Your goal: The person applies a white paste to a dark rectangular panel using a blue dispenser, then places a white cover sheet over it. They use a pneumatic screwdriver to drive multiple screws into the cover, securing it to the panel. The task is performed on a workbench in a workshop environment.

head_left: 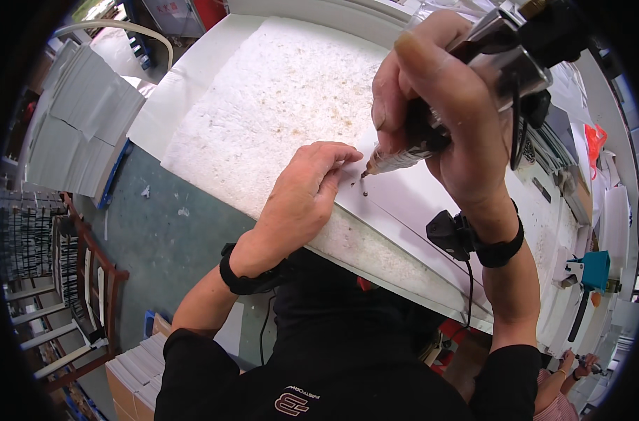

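- Power driver (523,74), metal-bodied with a tapered nose, is up in the worker's right hand over the surface, its tip just above the left end of a long white panel (421,217).
- Right hand (460,116): fingers and thumb wrapped round the driver, which slants down toward the panel.
- Left hand (302,193): palm down at that same panel end, fingers bent and close together, thumb tucked near them. From where I stand I can't tell whether it pinches anything.
- Between the left fingertips and the driver's tip, a small screw (365,189) shows on the panel, with a dark speck beside it.
- Under the panel, a worn white mat (263,98) with tan flecks covers much of the workbench (182,74), reaching its near edge.
- Toward the right end of the bench sits a teal tool (596,269); farther along that side, a red plastic bag (596,144).
- Off the bench's left edge, white boards (88,119) stand stacked.
- Beyond the bench's right end, a co-worker's hand (566,361) shows.
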{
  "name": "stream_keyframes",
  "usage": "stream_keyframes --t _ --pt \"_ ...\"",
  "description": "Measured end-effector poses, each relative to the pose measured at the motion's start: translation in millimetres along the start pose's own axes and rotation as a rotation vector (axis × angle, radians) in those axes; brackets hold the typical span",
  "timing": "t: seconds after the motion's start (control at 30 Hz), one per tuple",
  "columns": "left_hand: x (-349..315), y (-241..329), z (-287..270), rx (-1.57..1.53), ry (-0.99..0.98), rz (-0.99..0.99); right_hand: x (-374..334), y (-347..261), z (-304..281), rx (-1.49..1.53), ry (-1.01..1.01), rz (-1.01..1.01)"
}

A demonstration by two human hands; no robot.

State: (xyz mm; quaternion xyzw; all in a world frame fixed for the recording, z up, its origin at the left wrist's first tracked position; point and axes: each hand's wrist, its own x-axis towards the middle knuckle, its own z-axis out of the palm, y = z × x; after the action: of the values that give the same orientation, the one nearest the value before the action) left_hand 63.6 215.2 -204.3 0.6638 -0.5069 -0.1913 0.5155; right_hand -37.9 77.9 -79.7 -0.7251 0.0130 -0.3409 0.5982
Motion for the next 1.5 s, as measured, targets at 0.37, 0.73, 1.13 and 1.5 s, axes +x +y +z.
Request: stream_keyframes --t 0.37,0.73,1.13,1.5 --pt "-3 -1 2 0.094 0.003 0.059 -3 11 -2 0.12 -0.093 -0.042" --pt "-2 3 8 0.324 0.004 0.185 -5 -19 -6 -0.039 -0.111 -0.068" --pt "38 86 109 0.426 -0.383 0.479 -128 -89 -182 -0.226 0.473 -0.229" --pt "80 112 194 0.617 -0.575 0.771 -203 -81 -224 -0.134 0.608 -0.237"
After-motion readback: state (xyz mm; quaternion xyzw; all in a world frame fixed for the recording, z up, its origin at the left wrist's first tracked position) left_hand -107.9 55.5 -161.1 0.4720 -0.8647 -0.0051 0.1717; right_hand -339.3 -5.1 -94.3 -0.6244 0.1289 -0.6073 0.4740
